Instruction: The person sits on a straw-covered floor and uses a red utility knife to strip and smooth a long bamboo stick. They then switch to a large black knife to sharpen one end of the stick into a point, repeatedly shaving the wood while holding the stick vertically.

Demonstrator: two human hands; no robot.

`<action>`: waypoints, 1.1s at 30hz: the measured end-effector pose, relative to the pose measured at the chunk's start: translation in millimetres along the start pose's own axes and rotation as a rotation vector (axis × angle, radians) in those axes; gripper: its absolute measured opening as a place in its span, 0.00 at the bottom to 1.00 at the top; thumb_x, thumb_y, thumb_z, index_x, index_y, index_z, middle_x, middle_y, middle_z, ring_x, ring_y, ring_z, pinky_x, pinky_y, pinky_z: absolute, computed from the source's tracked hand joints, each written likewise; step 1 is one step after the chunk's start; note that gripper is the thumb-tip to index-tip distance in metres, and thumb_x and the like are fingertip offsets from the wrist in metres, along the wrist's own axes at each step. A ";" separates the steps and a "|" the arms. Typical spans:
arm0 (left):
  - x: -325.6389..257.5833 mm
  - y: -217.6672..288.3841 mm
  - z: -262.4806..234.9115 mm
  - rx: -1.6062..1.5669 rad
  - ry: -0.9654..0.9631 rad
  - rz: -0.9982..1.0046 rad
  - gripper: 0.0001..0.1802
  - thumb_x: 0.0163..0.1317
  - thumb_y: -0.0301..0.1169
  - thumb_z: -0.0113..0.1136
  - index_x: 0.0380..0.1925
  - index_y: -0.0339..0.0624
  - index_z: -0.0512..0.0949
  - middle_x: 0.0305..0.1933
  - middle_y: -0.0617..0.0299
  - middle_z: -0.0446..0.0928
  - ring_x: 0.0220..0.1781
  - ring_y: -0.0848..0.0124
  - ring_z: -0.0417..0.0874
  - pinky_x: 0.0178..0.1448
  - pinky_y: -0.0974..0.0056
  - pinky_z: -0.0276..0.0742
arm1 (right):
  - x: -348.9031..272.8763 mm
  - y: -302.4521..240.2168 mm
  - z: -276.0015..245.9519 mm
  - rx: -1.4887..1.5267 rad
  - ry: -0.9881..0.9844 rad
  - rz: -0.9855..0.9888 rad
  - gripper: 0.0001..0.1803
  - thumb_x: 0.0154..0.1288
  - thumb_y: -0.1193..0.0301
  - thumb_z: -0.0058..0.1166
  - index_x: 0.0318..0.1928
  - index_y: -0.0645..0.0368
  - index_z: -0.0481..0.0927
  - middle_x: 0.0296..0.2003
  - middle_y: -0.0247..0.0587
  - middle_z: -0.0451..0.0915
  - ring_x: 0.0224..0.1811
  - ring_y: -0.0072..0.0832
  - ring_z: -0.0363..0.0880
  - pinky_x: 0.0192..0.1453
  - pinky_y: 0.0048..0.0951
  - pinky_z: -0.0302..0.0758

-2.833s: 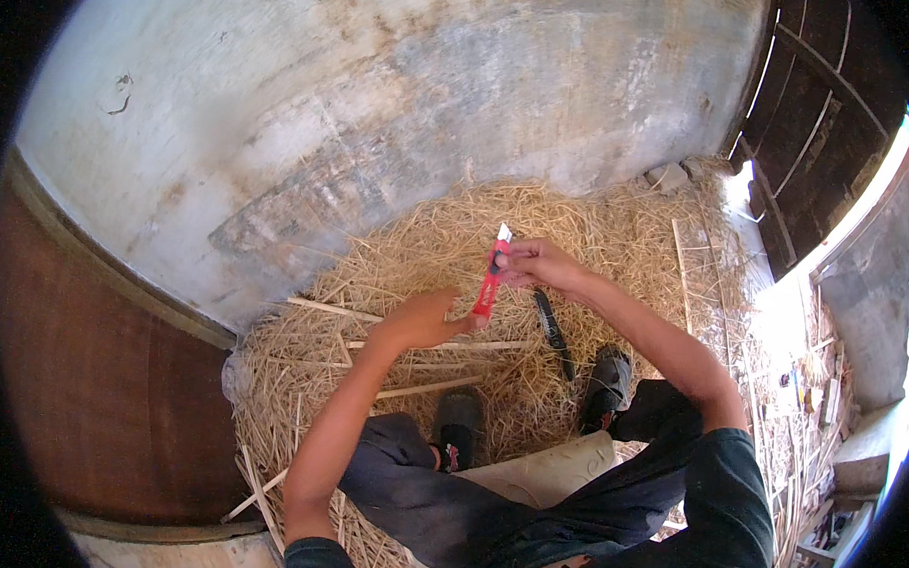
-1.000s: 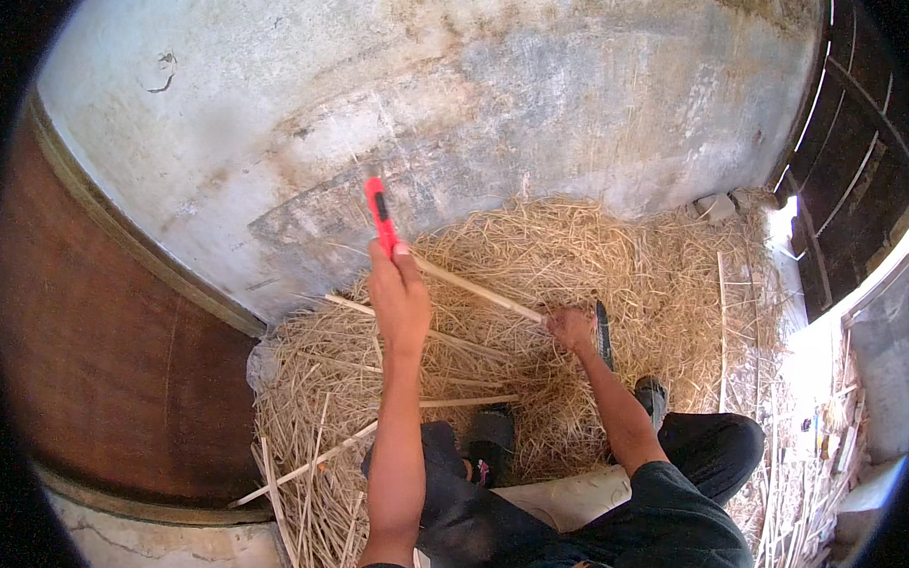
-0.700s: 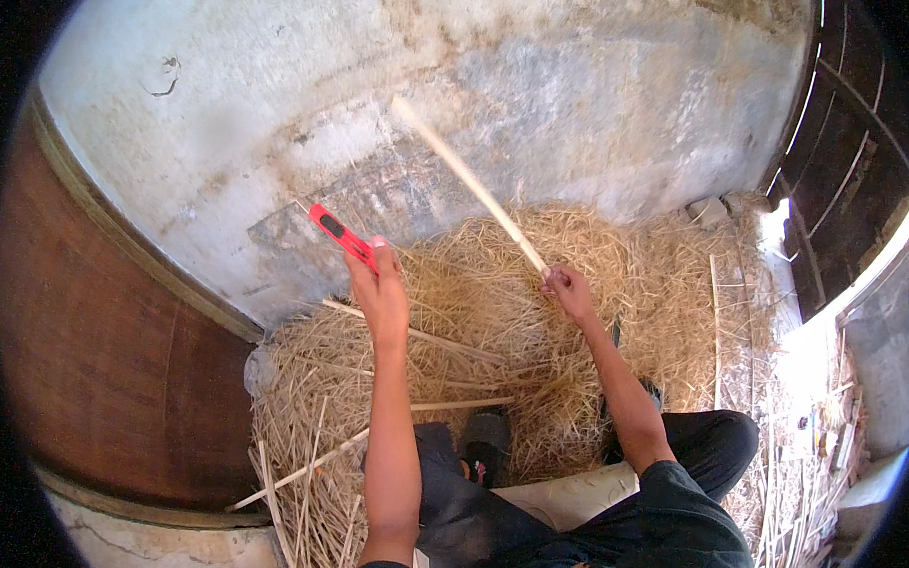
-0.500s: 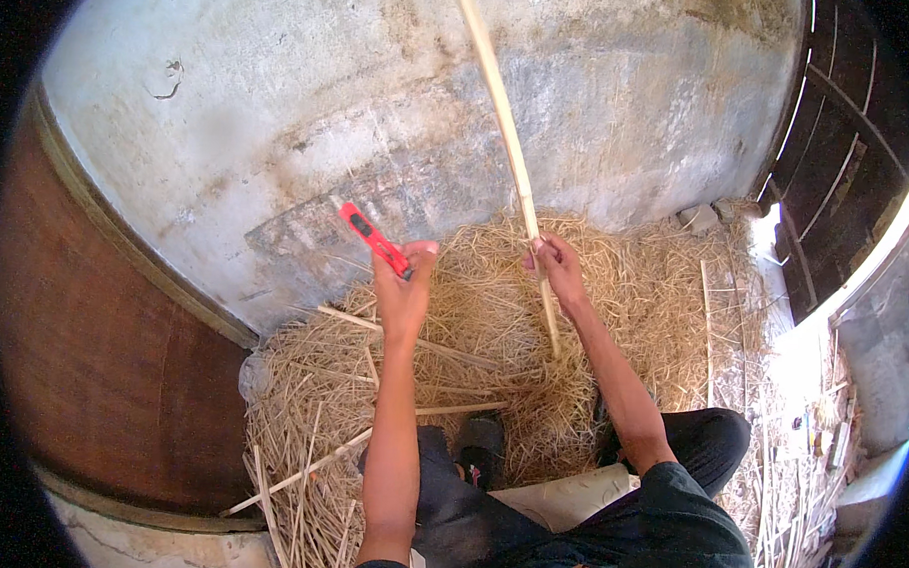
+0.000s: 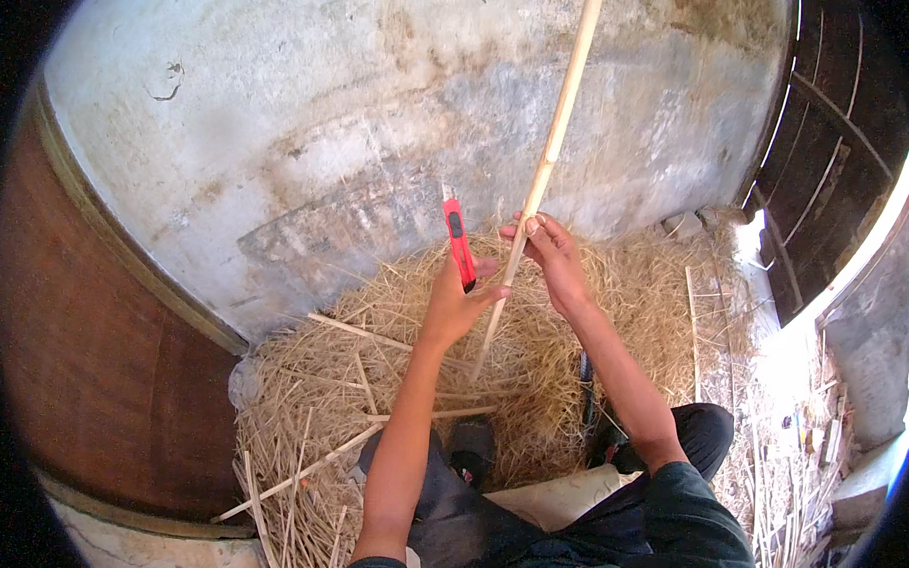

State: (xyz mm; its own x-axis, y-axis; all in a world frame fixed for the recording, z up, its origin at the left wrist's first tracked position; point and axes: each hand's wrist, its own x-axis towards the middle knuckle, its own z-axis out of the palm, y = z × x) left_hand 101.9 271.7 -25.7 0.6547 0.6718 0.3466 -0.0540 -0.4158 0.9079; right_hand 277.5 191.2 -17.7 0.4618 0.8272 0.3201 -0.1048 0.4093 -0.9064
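A long pale stick (image 5: 549, 152), stripped and slightly knobbed, rises past the top of the view with its top leaning right. My right hand (image 5: 557, 266) pinches it between thumb and fingers a little above its lower end. Close on its left, my left hand (image 5: 458, 302) holds a red utility knife (image 5: 459, 246) against the palm, with the tip pointing up and away from me. The left thumb reaches across to the stick and seems to touch it below the right hand. The stick's lower end hangs over the straw.
Straw and thin shavings (image 5: 531, 387) cover the floor around my feet. Several cut strips (image 5: 308, 469) lie at the left. A stained plaster wall (image 5: 330, 129) stands ahead, a brown panel (image 5: 102, 342) at left, and dark slats (image 5: 830, 127) at right.
My left hand has moved right with the utility knife, up to the stick. The stick's top has swung from leaning left to leaning right, while my right hand kept its grip.
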 end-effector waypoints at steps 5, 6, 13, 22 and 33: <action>0.2 8.2 4.4 0.115 -0.008 -0.054 0.28 0.58 0.32 0.79 0.50 0.40 0.69 0.45 0.56 0.82 0.48 0.69 0.84 0.54 0.61 0.80 | 1.8 -26.2 -1.6 0.158 -0.031 0.068 0.24 0.83 0.56 0.45 0.65 0.61 0.73 0.55 0.50 0.84 0.63 0.37 0.81 0.71 0.42 0.73; 0.9 4.9 4.0 0.130 -0.019 -0.069 0.27 0.59 0.32 0.78 0.50 0.40 0.69 0.44 0.57 0.82 0.46 0.69 0.84 0.52 0.61 0.80 | 3.3 -30.4 -2.3 0.199 -0.045 0.077 0.24 0.83 0.56 0.45 0.65 0.62 0.73 0.55 0.51 0.84 0.63 0.37 0.81 0.71 0.42 0.73; 2.3 2.4 5.7 0.024 0.056 0.028 0.19 0.64 0.25 0.71 0.47 0.40 0.69 0.40 0.58 0.84 0.43 0.70 0.87 0.50 0.62 0.81 | 12.1 -53.5 -30.0 -0.103 -0.133 0.019 0.31 0.74 0.67 0.52 0.74 0.63 0.66 0.63 0.50 0.79 0.71 0.39 0.74 0.74 0.44 0.70; 5.6 -16.5 -9.9 0.166 0.129 0.083 0.17 0.63 0.24 0.70 0.46 0.38 0.71 0.40 0.51 0.87 0.43 0.61 0.90 0.49 0.58 0.82 | 22.7 -82.8 -75.4 -0.335 0.139 -0.074 0.50 0.61 0.65 0.62 0.80 0.61 0.52 0.75 0.59 0.62 0.78 0.48 0.61 0.80 0.45 0.62; 1.0 -6.2 -28.4 0.417 0.035 0.077 0.19 0.64 0.25 0.69 0.51 0.37 0.72 0.39 0.50 0.83 0.44 0.52 0.87 0.50 0.53 0.79 | 20.4 -103.6 -96.2 -0.050 0.230 -0.014 0.25 0.82 0.61 0.46 0.67 0.67 0.70 0.55 0.53 0.83 0.57 0.38 0.84 0.63 0.37 0.82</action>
State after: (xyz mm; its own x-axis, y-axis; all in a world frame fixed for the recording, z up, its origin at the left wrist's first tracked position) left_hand 81.4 292.4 -24.3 0.6342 0.6465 0.4241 0.2125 -0.6731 0.7083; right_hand 382.5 128.7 56.2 0.6525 0.7094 0.2665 -0.0558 0.3957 -0.9167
